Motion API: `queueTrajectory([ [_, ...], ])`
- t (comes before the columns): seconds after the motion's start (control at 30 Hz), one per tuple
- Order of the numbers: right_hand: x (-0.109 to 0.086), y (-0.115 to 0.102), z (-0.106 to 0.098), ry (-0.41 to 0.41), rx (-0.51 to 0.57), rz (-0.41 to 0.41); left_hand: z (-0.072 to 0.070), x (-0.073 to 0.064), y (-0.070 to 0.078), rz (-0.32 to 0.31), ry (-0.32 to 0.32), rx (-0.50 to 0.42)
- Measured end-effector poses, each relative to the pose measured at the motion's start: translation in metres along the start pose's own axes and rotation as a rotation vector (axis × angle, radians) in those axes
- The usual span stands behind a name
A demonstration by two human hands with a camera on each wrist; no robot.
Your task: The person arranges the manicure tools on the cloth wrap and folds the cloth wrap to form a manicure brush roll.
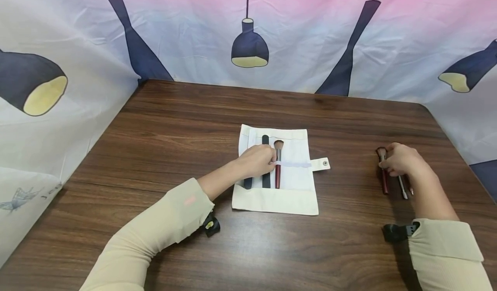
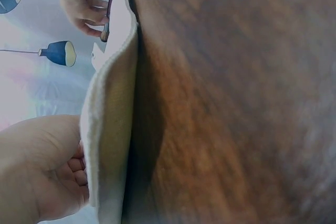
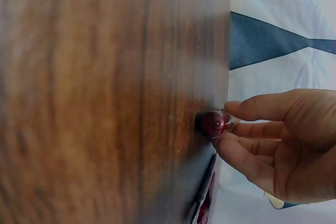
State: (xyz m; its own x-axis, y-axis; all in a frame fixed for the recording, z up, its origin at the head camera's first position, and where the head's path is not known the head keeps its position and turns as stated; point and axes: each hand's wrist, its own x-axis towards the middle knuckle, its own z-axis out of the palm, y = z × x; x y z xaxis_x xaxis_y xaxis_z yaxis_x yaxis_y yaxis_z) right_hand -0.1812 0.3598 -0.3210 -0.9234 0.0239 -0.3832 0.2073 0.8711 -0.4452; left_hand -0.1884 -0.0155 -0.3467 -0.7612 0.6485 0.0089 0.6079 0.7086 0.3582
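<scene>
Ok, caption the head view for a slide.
Left hand over an open white cloth roll; right hand pinching a red-handled makeup brush.

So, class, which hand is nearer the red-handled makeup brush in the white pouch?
Left. The left hand is just left of that makeup brush; the right hand is far to its right.
</scene>
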Motion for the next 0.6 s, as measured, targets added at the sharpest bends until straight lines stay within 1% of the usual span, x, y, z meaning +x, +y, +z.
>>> queueTrajectory([
  [0.27,0.001,0.002,0.005,0.002,-0.028,-0.015,0.001,0.000,-0.001,-0.002,0.006,-0.012],
  [0.53,0.000,0.001,0.010,0.009,-0.002,-0.004,0.001,-0.002,-0.001,-0.017,-0.020,-0.039],
  [0.6,-0.001,0.000,0.011,0.010,-0.002,-0.008,0.000,-0.002,0.001,-0.021,-0.018,-0.054],
])
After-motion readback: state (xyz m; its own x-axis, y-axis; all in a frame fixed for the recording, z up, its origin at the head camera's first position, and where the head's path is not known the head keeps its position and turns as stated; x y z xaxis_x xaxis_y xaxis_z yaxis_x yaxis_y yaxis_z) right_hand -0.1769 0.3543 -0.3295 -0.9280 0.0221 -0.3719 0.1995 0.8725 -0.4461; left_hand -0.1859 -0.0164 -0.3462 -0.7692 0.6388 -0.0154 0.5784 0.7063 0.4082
